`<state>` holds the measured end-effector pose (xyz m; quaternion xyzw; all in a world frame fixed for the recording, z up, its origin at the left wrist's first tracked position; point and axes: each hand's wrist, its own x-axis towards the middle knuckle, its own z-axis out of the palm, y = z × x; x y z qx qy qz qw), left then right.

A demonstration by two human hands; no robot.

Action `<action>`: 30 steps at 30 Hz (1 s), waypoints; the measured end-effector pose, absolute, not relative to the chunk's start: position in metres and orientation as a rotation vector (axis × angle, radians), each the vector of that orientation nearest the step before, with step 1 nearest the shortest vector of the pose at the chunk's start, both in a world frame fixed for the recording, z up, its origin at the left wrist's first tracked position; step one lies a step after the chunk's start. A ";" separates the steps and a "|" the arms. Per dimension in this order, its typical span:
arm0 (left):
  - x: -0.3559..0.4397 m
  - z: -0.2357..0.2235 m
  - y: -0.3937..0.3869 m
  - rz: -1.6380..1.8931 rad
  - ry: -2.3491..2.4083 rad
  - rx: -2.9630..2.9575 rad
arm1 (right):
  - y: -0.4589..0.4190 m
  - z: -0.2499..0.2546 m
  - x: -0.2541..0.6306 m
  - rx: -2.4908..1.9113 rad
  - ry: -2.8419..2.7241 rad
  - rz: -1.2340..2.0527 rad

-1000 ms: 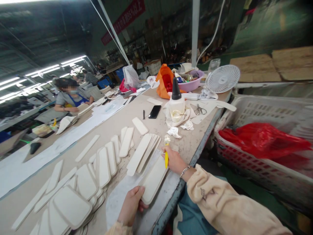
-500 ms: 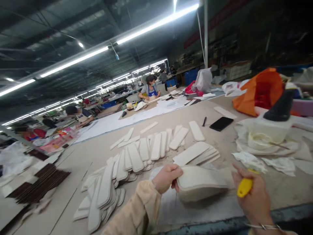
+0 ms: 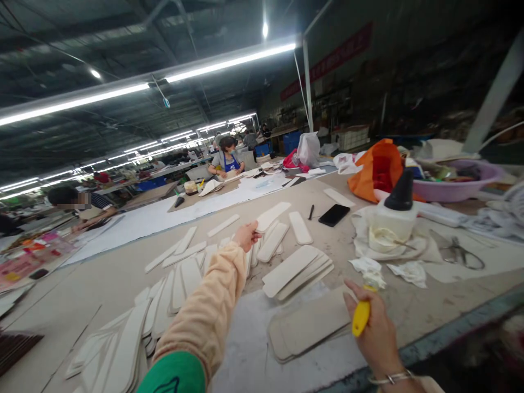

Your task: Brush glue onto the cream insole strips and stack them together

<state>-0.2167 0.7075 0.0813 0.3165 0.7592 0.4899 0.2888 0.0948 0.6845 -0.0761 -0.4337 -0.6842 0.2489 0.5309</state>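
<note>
I saw the left hand pinch a panel stretching lengthwise rightward from its fingers (right hand clutching a yellow handle).

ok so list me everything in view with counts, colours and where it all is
panels: many, off-white, piled and scattered across the table
table: one, grey-beige, beneath them
phone: one, black, right of centre
bottle: one, whitish with black top, right
crumpled scraps: two, white, in front of the bottle
scissors: one pair, metallic, right of the bottle
bag: one, orange, behind the bottle
basin: one, lilac, back right
ceiling lights: several, white, overhead
co-workers: several, mixed clothing, background
tool: one, yellow-handled, lower right
left hand: one, beige sleeve, holding a panel
right hand: one, bracelet at wrist, holding the tool
</note>
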 end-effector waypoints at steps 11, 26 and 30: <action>-0.221 0.008 0.647 0.941 2.554 1.129 | 0.684 -0.072 0.090 -0.932 -1.616 0.679; -0.111 -0.082 0.517 0.713 2.163 1.932 | 0.702 -0.068 0.114 -1.339 -1.697 0.641; -0.115 -0.092 0.517 0.710 2.104 1.955 | 0.714 -0.075 0.118 -1.474 -1.865 0.592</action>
